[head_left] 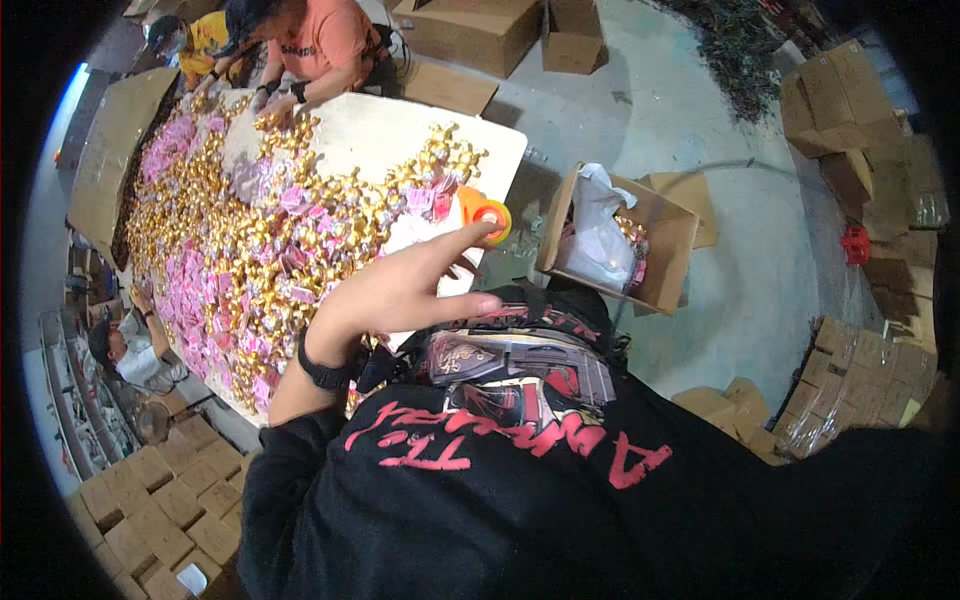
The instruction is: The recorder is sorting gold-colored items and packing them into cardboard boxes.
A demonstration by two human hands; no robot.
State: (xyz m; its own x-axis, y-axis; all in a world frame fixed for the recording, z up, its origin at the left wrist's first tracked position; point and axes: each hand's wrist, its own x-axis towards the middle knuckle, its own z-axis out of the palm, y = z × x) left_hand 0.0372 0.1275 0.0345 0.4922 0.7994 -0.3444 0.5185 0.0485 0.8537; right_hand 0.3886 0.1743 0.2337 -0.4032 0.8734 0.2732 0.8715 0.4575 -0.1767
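Reaching over the table, left hand has fingers spread, holding nothing, index tip near the orange tape roll at table edge. Right hand out of view. Gold and pink wrapped pieces too small to identify; black shirt hides lower area.

Your left hand hovers open, fingers spread, index pointing at the orange tape dispenser, which lies flat at the near corner of the white table, beside gold-and-pink sweets.
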